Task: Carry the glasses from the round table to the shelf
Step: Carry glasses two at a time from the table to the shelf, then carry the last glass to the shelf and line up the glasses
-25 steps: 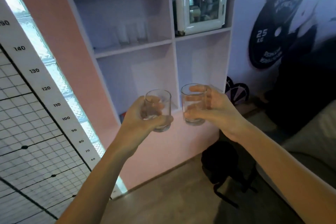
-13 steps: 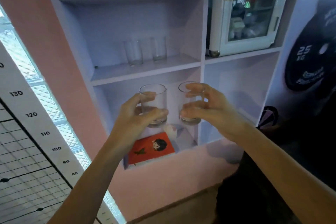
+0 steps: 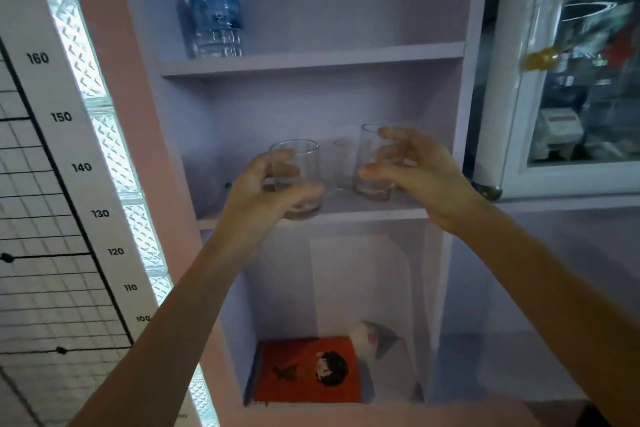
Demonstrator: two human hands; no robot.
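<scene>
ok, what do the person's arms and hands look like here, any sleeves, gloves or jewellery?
Both forearms are bare right up to the frame edge, with no sleeve visible. The left hand and right hand wear no gloves. No watch, bracelet or ring shows on either wrist or on the fingers, though the frame is slightly blurred.

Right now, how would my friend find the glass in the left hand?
Find the tall shelf unit with a water bottle on its upper board. One board lower, two hands hold clear glasses. The left hand holds the lower glass, at the board's front edge; the right hand's glass sits higher.
</scene>
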